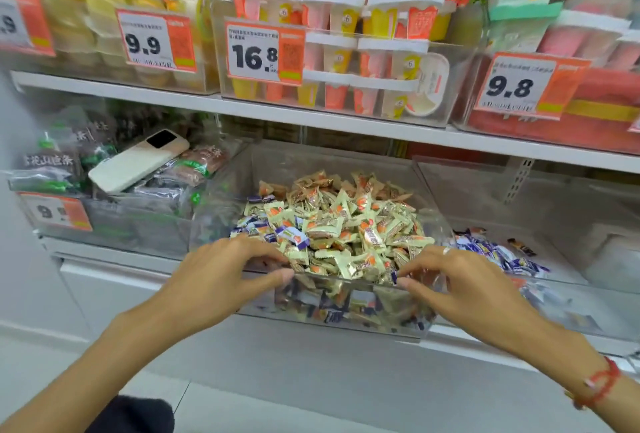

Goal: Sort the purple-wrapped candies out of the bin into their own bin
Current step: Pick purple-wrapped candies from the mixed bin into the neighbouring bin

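The right hand is pinching a purple candy at the near edge of the middle bin. The left hand is curling, holding nothing. Candies look light, crinkly, slippery; grabbing the middle seems best.

A white phone lies on dark snack packets in the left bin. Above, boxed dessert cups sit behind price tags.

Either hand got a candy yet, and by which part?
The right hand pinches a purple candy by its end, at the mixed bin's front edge. The left hand rests on the pile, holding nothing that shows.
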